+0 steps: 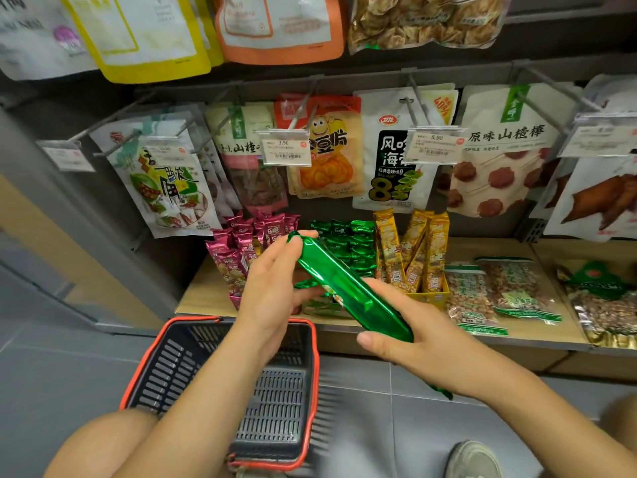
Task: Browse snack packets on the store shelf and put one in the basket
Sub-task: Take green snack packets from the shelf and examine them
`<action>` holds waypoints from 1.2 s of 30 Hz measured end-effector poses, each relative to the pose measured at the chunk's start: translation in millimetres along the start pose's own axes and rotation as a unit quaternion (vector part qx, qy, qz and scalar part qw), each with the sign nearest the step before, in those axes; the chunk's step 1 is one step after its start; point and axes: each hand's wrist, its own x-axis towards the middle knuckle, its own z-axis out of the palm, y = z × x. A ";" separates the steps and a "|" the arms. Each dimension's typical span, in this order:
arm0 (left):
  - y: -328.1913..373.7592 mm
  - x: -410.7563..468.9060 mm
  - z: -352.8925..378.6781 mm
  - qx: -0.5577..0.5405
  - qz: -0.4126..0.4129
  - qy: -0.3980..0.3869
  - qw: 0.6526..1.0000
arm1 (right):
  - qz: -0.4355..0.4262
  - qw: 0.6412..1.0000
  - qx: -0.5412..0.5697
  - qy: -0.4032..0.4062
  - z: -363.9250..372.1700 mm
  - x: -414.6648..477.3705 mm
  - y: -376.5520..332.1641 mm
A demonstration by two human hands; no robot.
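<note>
left hand (pixel 272 288) and right hand (pixel 413 339) both clasp green packet (pixel 344 291) near basket (pixel 193 319).

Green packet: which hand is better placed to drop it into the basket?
Left, probably. The left hand holds the upper end of the green packet and its forearm crosses over the basket. The right hand grips the lower end, off to the basket's right.
</note>
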 end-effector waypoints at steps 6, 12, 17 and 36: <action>-11.6 10.1 -6.0 -0.035 -0.089 0.127 0.987 | -0.001 0.989 -0.145 -0.026 -26.7 -9.1 -11.7; -22.4 15.6 -10.7 0.036 -0.160 0.146 0.976 | -0.036 0.981 -0.168 0.086 -62.4 -20.9 -34.8; -20.4 16.7 -14.9 0.211 -0.204 0.064 0.954 | -0.038 0.962 -0.039 0.267 -62.3 -14.6 -43.1; -57.7 86.8 -39.4 0.701 0.182 -0.201 0.660 | 0.001 0.924 -0.357 0.139 0.8 111.6 -25.7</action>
